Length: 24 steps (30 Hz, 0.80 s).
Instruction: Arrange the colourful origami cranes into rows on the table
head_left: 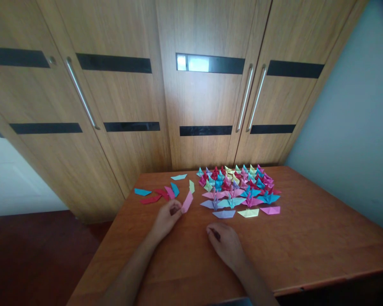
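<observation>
My left hand (166,219) pinches one end of a pink folded paper piece (187,202), a flat slanted strip held just above the table. To its right, my right hand (226,243) rests over the wood with its fingers curled together; nothing shows in them. Beyond it lie a lavender folded paper piece (224,214), a pale yellow one (248,213) and a magenta one (270,210) in a row. Behind these stand several rows of origami cranes (232,187) in many colours. More flat folded pieces, including a red one (151,199), are scattered past my left hand.
The brown wooden table (290,242) ends against a wooden wardrobe (204,97) with metal handles. A pale blue wall (347,140) stands on the right. Dark reddish floor (41,250) shows at the left, and a dark gap lies below the table's front edge.
</observation>
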Available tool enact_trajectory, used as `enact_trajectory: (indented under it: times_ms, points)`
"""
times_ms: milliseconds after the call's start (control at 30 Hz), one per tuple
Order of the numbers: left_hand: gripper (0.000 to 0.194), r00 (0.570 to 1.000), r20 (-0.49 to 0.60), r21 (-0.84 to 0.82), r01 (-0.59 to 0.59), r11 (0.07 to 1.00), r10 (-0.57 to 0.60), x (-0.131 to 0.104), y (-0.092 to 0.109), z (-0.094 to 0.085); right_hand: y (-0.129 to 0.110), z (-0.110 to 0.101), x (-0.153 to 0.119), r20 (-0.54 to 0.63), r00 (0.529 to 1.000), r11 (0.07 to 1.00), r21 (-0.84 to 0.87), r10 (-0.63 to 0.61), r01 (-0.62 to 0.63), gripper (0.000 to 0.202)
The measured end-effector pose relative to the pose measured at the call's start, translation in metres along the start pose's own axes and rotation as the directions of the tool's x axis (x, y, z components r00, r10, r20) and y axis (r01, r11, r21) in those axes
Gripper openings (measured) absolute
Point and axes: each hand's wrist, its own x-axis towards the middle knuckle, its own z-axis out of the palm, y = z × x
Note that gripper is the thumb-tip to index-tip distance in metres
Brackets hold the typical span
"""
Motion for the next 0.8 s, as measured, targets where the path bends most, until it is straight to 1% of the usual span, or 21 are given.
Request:
enact_trajectory:
  times_ms: [67,167,267,367,500,633,700,800]
  points:
    - [0.02,0.998,0.058,-0.104,0.001,0.995,0.005,-0.006,0.006,0.006,-0.001,-0.002,0.0,-0.017,1.0,0.998,0.061,0.008,-0.007,0.024]
    - [0.021,0.987,0.162,-0.182,0.02,0.983,0.01,-0.017,0.015,0.017,0.0,-0.004,0.001,-0.057,0.997,0.984,0.17,0.054,-0.044,0.023]
    - [0.02,0.964,0.265,-0.23,0.035,0.973,0.028,-0.025,0.021,0.028,0.004,-0.003,0.002,-0.073,0.991,0.962,0.258,0.111,-0.088,0.026]
    - [0.018,0.939,0.34,-0.227,0.033,0.973,0.048,-0.029,0.025,0.036,0.009,-0.002,0.002,-0.058,0.99,0.95,0.291,0.131,-0.109,0.024]
    - [0.019,0.918,0.392,-0.181,0.017,0.983,0.056,-0.032,0.03,0.04,0.009,-0.004,0.001,-0.05,0.991,0.951,0.289,0.127,-0.107,0.027]
    - [0.024,0.906,0.422,-0.122,0.01,0.992,0.043,-0.033,0.032,0.041,0.0,-0.008,0.0,-0.014,0.997,0.945,0.322,0.073,-0.064,0.025]
    - [0.025,0.895,0.445,-0.108,0.018,0.994,0.032,-0.034,0.03,0.043,-0.003,-0.009,-0.001,0.009,0.999,0.936,0.348,0.047,-0.047,0.025]
    - [0.03,0.883,0.47,-0.133,0.054,0.99,0.015,-0.034,0.026,0.046,-0.004,-0.011,0.0,0.005,0.999,0.93,0.365,0.04,-0.039,0.027]
